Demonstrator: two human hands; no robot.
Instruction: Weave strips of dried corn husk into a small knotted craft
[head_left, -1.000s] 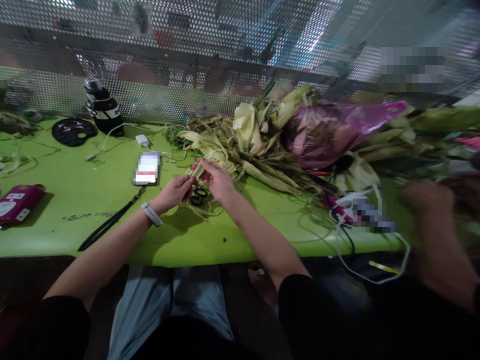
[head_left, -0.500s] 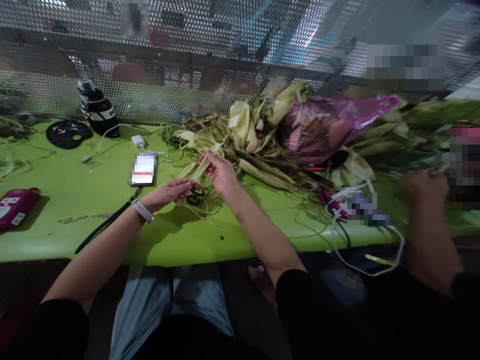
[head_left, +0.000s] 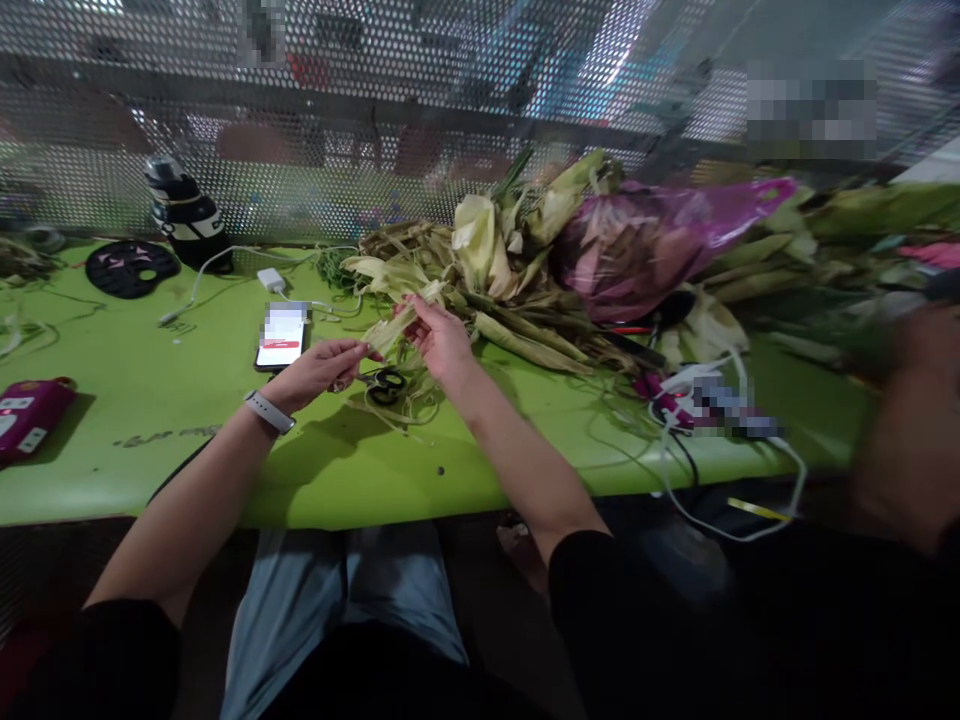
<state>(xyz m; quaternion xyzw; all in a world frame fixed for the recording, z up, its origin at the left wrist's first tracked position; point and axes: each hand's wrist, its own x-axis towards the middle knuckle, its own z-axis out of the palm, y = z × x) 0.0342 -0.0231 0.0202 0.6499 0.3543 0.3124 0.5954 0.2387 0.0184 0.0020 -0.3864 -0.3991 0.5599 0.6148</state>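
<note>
My right hand [head_left: 444,341] pinches a pale corn husk strip [head_left: 396,325] and holds it a little above the green table [head_left: 187,450]. My left hand [head_left: 319,367], with a white watch on the wrist, has its fingers closed on the lower end of the same strip. Black-handled scissors [head_left: 387,384] lie on the table just under both hands, among loose husk strands. A heap of corn husks [head_left: 480,270] lies right behind my hands.
A phone [head_left: 281,337] with a charger cable lies left of my hands. A black bottle [head_left: 184,213] and a black disc [head_left: 129,268] stand at the back left, a pink case [head_left: 26,416] at the left edge. A purple plastic bag [head_left: 645,250] tops the heap. Another person's arm [head_left: 911,430] is at the right.
My hands have drawn apart along the husk strip, the left moving left and the right lifting slightly. The other person's arm at the right has shifted.
</note>
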